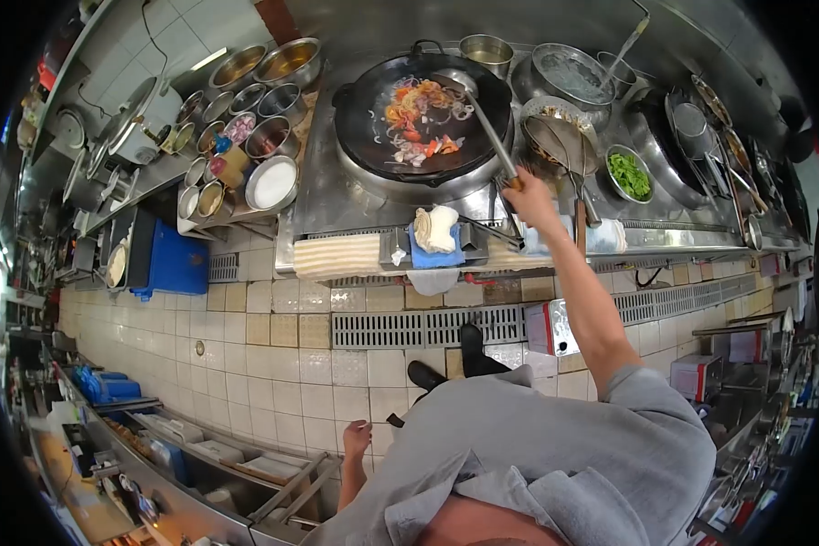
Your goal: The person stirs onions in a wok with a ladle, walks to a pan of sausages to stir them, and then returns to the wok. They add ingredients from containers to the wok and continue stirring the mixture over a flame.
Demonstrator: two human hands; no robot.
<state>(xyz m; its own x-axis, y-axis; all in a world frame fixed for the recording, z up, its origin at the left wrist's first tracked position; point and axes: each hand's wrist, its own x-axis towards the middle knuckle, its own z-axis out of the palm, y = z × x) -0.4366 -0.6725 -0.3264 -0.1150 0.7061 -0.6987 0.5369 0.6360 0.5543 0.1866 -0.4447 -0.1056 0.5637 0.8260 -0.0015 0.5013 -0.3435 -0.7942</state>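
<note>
My right hand (pixel 530 200) is closed around the handle of a long metal ladle (pixel 493 135), whose bowl rests in a large black wok (pixel 359 132) on the stove. Sliced onion, tomato pieces and other chopped food (pixel 416 114) lie in the middle of the wok, left of the ladle's bowl. Low beside my body, away from the stove, hangs my left hand (pixel 357 439). Its fingers are curled in and I see nothing held in them.
Right of the wok are a wire strainer (pixel 562 141), a bowl of green vegetables (pixel 628 175) and a pot of cloudy liquid (pixel 573 73). Metal ingredient bowls (pixel 271 184) crowd the left side. Folded cloths (pixel 437 229) lie on the stove's front edge.
</note>
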